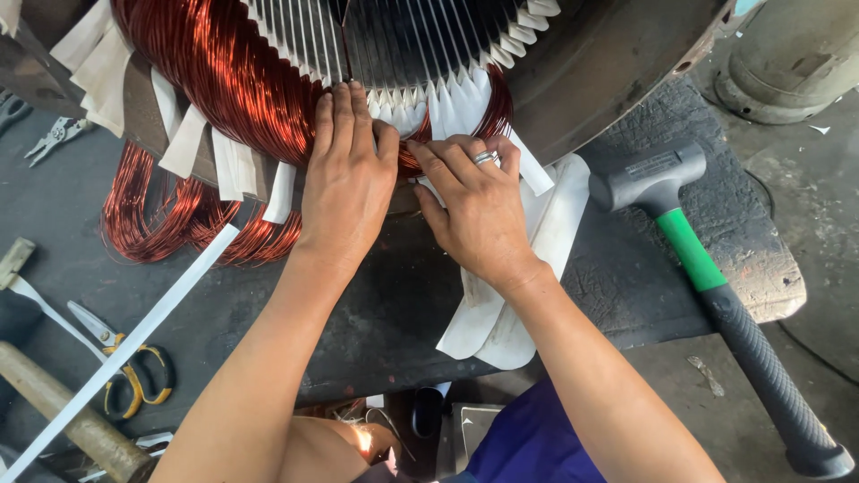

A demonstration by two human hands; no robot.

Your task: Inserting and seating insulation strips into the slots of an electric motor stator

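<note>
At 12 o'clock of the view sits the big grey steel motor stator (617, 54) with its slotted core, bundles of glossy red-copper enamelled winding wire (224, 63) packed into the slots and white insulation paper wedges (447, 98) sticking out of the slot ends. Left hand (347, 179) lies flat, fingers extended together, palm pressing the copper coil against the core edge; no grasp, just pressure. Right hand (474, 201), silver ring on one finger, touches the left at the fingertips and pinches a white insulation strip (535, 170) at the coil just below the slots. Loose loops of the same copper wire (170, 219) hang at 9 o'clock. Under the right wrist lie stacked white paper sheets (501, 326) on the dark bench (376, 304). At 3 o'clock rests a grey dead-blow mallet with green and black handle (698, 259). At 8 o'clock: yellow-handled scissors (130, 358), a long white paper tape (134, 335), a wooden hammer handle (63, 411). Pliers (55, 136) at 10 o'clock.
</note>
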